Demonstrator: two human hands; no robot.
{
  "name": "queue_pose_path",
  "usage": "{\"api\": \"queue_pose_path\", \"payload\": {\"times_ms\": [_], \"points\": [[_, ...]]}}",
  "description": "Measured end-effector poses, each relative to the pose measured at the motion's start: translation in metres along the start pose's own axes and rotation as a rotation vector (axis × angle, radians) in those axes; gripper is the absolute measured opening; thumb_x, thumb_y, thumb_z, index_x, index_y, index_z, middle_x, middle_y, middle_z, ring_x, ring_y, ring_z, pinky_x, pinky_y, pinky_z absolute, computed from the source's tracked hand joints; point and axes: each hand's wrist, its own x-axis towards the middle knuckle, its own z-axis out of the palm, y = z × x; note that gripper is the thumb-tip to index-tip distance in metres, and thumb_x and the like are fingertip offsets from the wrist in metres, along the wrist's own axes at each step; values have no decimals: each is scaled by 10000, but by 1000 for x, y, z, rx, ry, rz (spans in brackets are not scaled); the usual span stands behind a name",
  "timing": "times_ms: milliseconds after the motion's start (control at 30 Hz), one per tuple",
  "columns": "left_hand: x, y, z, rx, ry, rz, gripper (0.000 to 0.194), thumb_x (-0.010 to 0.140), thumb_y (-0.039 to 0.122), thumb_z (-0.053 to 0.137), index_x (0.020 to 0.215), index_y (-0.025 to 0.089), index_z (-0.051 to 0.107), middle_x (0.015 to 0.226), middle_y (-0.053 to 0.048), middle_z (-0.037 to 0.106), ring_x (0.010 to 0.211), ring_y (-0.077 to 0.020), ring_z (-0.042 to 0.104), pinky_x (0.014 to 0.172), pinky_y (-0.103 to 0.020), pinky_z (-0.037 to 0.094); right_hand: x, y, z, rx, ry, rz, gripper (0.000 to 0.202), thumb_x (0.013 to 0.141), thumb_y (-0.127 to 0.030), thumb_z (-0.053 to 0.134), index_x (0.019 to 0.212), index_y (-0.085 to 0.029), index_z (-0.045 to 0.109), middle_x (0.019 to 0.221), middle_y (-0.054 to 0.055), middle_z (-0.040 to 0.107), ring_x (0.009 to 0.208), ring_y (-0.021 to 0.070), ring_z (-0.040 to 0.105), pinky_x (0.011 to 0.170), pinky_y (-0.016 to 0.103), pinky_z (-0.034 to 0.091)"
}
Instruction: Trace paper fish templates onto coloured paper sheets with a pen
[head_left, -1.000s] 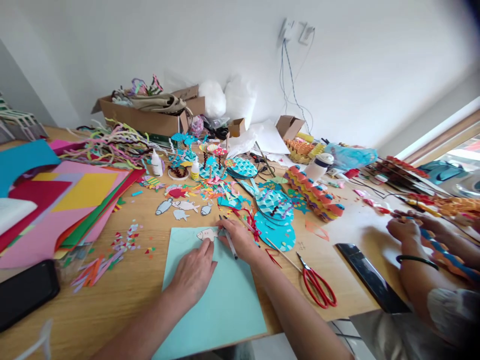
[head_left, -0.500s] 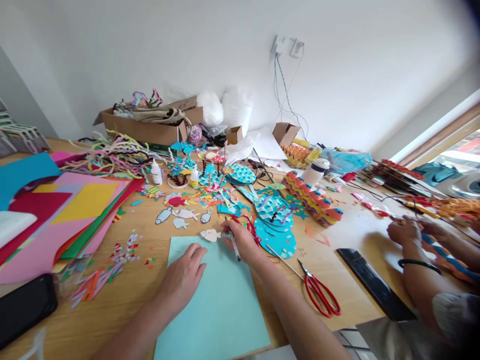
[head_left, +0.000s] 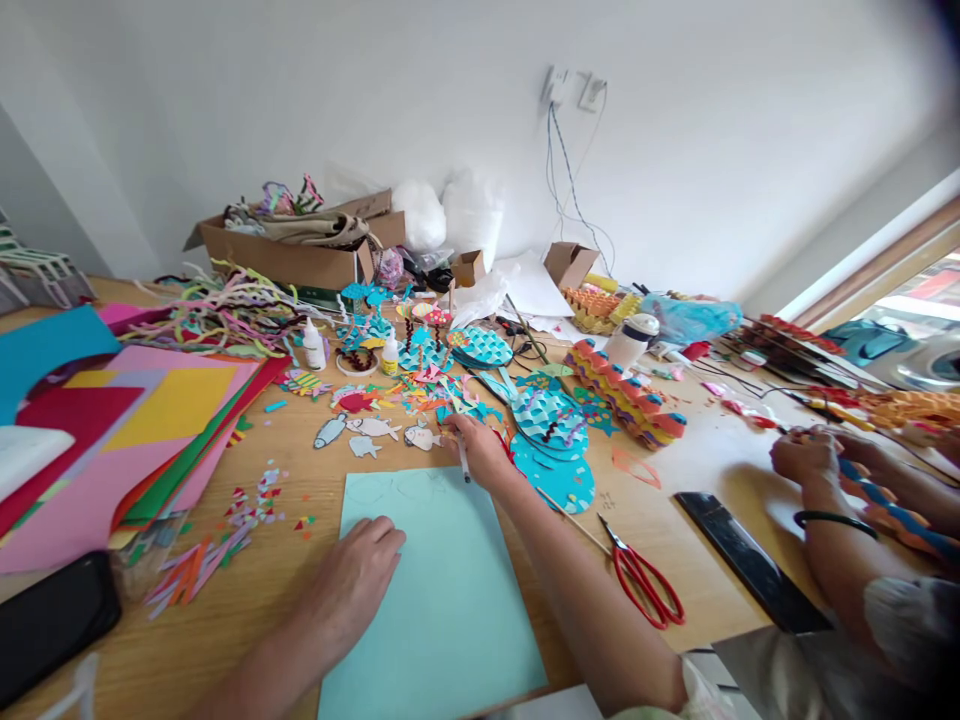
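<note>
My left hand [head_left: 364,570] rests on a pale turquoise sheet [head_left: 450,590], its fingers loosely bent and nothing visible in them. Faint curved lines show along the sheet's top edge. Beyond that edge, my right hand [head_left: 480,450] is closed around a slim pen [head_left: 464,462], which points back toward me. By its fingertips lies a white paper fish [head_left: 422,437]; whether they touch it I cannot tell. Other fish cutouts lie left of it: a white one [head_left: 373,428], a grey-blue one [head_left: 330,430] and a small pale one [head_left: 365,447].
Red-handled scissors [head_left: 645,585] and a dark phone-like slab [head_left: 750,560] lie right. Coloured sheets [head_left: 172,410] and a black phone [head_left: 60,620] are left. Glue bottles [head_left: 313,346] and paper scraps stand beyond. Another person's hands [head_left: 806,460] hold an orange-and-blue strip at right.
My right hand has moved away from me, and the white fish now lies off the sheet beside the other cutouts. My left hand has slid slightly toward me.
</note>
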Motion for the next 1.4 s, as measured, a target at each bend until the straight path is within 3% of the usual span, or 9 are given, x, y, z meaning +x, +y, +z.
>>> {"api": "queue_pose_path", "payload": {"times_ms": [167,233,333,533,800,1400], "points": [[-2,-5,-1,83,39,94,333,848,38,331,894,193,622,898,-25,605,871,-169,542,774,-278,436,-33,-37,-6,202,-1,51,277,882,-249,321,859,-193,590,662,5,606,618,119,577,565,208,428],[-1,-6,-1,103,62,112,330,840,27,344,905,194,622,910,-27,608,881,-173,542,781,-279,433,-43,-48,4,427,-6,218,183,802,-196,373,855,-193,548,553,-36,548,517,110,527,497,201,405],[1,-8,0,124,91,136,322,842,20,354,928,190,614,924,-31,607,882,-173,543,787,-279,434,-50,-53,24,563,8,349,109,708,-170,409,786,-204,477,498,-65,499,456,103,458,445,195,355],[9,-12,9,207,77,154,262,855,50,376,925,183,591,906,-30,578,867,-179,535,765,-302,460,-55,-46,46,428,134,287,46,705,-220,445,687,-203,484,536,-52,455,488,108,403,467,211,318],[8,-14,21,267,175,160,247,848,70,432,1016,201,558,908,-31,540,850,-192,508,754,-333,464,-60,-53,44,319,98,218,88,738,-208,420,753,-196,506,570,-38,505,513,117,455,510,214,351],[6,-13,27,255,178,110,344,832,35,418,1099,217,535,959,-32,537,852,-192,489,755,-340,452,-59,-53,47,223,97,173,107,738,-185,438,750,-203,542,615,-12,599,533,120,500,533,217,377]]}}
